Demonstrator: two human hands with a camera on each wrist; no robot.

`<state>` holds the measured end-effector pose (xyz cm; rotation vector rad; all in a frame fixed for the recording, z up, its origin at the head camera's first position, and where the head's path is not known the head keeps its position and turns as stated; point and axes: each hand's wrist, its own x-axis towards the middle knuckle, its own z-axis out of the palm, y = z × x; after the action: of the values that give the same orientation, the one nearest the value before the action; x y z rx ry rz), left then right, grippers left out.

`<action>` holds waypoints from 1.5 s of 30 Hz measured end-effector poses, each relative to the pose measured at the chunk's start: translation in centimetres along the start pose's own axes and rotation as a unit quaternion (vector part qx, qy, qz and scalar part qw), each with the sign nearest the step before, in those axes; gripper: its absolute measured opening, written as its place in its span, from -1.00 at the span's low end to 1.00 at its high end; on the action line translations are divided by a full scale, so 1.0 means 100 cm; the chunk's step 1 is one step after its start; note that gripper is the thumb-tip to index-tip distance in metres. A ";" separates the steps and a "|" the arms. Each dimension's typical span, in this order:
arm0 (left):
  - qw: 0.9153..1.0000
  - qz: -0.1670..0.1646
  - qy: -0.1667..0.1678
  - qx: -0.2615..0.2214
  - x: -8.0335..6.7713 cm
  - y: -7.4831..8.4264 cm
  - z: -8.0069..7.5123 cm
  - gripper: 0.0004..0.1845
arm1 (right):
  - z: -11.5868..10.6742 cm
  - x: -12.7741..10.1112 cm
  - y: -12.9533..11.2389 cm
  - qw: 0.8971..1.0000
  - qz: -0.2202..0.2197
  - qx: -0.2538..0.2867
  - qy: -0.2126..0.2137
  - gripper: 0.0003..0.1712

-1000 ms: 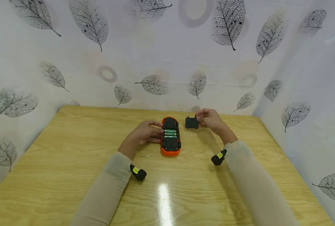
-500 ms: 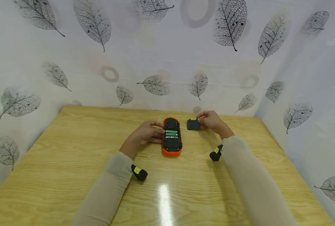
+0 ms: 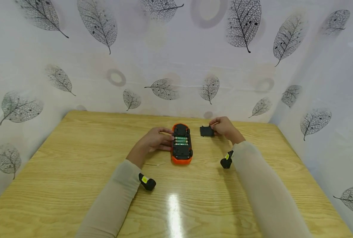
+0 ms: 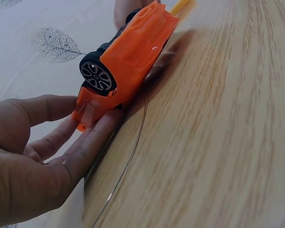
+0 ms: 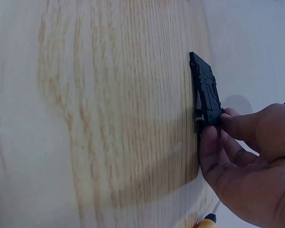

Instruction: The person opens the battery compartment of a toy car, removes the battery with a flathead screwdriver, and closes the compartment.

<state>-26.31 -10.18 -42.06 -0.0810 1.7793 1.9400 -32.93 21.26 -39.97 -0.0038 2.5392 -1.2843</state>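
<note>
An orange plastic toy car point(image 3: 181, 144) lies upside down at the middle of the light wooden surface point(image 3: 75, 155), its black underside up and three green-wrapped batteries point(image 3: 180, 140) showing in the open bay. The left hand point(image 3: 153, 140) rests at the car's 9 o'clock, its relaxed, nearly straight fingers point(image 4: 92, 140) against the body just under a spoked wheel point(image 4: 97, 76). At the car's 2 o'clock, the right hand point(image 3: 223, 126) pinches a small flat black plastic cover point(image 3: 207, 131) by one edge between thumb and fingertips point(image 5: 211, 142), low on the surface. The cover looks light, thin and stiff, best held by its rim; its clips are probably fragile. The car seems a smooth hard shell, likely to slide, so steadying its flanks suits it.
</note>
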 end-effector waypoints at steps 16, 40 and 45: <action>1.000 -0.001 -0.004 0.001 0.001 0.000 -0.001 -0.68 | -0.004 0.001 0.001 1.000 0.006 -0.018 0.006 -0.62; 1.000 -0.010 -0.009 -0.006 -0.002 0.004 0.000 -0.53 | -0.004 0.000 -0.002 1.000 0.011 -0.023 0.006 -0.64; 1.000 -0.010 -0.007 -0.006 -0.001 0.003 0.000 -0.54 | -0.004 0.001 -0.001 1.000 0.009 -0.029 0.007 -0.65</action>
<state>-26.34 -10.21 -41.77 -0.0898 1.7522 1.9322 -33.12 21.53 -39.68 0.0161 2.5810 -1.2085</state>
